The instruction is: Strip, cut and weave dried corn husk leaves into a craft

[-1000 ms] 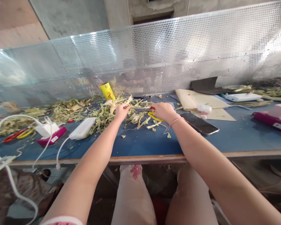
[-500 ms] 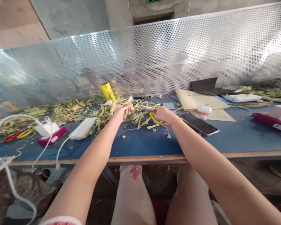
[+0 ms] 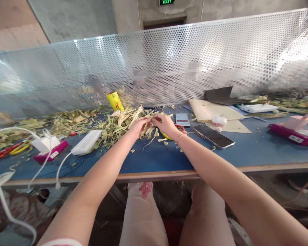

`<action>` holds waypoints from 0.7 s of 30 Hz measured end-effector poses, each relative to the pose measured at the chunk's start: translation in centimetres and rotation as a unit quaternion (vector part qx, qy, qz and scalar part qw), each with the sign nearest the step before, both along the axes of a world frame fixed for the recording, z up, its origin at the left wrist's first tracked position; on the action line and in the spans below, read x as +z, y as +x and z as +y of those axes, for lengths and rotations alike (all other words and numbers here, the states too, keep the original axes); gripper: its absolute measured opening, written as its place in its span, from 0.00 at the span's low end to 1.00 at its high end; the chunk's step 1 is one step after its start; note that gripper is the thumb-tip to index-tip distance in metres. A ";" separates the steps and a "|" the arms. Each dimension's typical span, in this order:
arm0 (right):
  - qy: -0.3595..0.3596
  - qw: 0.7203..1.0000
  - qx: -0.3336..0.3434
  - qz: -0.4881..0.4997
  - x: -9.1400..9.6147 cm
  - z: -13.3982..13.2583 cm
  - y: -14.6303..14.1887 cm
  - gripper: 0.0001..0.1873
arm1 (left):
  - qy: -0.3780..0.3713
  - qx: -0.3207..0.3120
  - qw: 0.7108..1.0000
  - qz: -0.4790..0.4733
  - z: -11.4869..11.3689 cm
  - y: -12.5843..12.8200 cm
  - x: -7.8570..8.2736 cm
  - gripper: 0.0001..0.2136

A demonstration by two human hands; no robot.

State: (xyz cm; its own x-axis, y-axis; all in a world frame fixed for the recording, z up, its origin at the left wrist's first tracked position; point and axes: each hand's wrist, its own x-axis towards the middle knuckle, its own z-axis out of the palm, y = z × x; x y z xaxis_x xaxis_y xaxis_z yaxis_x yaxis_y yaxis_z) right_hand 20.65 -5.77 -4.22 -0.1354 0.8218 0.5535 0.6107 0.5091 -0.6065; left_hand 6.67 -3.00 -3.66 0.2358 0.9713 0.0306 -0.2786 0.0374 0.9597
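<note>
My left hand (image 3: 140, 126) is closed, fingers pinched around dried leaves at the edge of a heap of pale green dried leaves (image 3: 115, 128). My right hand (image 3: 164, 123) meets it, thumb and fingertips pressed together; what lies between them is too small to make out. Beneath my right hand and wrist show the red and yellow handles of scissors (image 3: 167, 136). Their blades are hidden, and I cannot tell whether they rest on the table or hang from the hand.
On the blue table (image 3: 149, 159) are a black phone (image 3: 213, 136), a card (image 3: 182, 119), brown paper (image 3: 207, 111) and a yellow tube (image 3: 115, 101). Leftward lie a white power bank (image 3: 87, 142), a purple power strip (image 3: 51, 152) and other scissors (image 3: 6, 151). A perforated metal screen (image 3: 164, 65) stands behind.
My right hand has moved left to meet my left hand. The scissors blades, visible before beside the right hand, are now hidden, and the red handle shows. The view has shifted slightly.
</note>
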 end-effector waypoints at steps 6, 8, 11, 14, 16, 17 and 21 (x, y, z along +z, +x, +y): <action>0.029 1.000 -0.003 -0.001 0.0 -0.1 0.2 0.11 | 0.018 -0.027 0.999 -0.019 -0.7 0.2 0.2 0.04; 0.048 0.999 0.003 0.013 -0.1 0.0 0.1 0.11 | 0.012 -0.029 0.999 -0.031 -0.8 0.4 0.2 0.05; 0.075 0.995 0.013 0.060 -0.3 0.2 0.0 0.09 | 0.019 -0.035 0.998 -0.057 -0.6 0.6 0.1 0.05; 0.085 0.991 0.030 0.104 -0.3 0.2 -0.2 0.09 | 0.017 -0.035 0.996 -0.084 -0.6 0.7 0.0 0.07; 0.074 0.987 0.043 0.135 -0.3 0.2 -0.4 0.09 | 0.012 -0.029 0.995 -0.093 -0.7 0.9 0.1 0.08; 0.063 0.985 0.049 0.154 -0.3 0.2 -0.4 0.08 | 0.010 -0.025 0.995 -0.097 -0.9 1.0 0.2 0.09; 0.002 0.967 0.084 0.242 -0.6 0.6 -0.8 0.08 | -0.003 0.002 0.993 -0.116 -1.5 1.6 0.7 0.11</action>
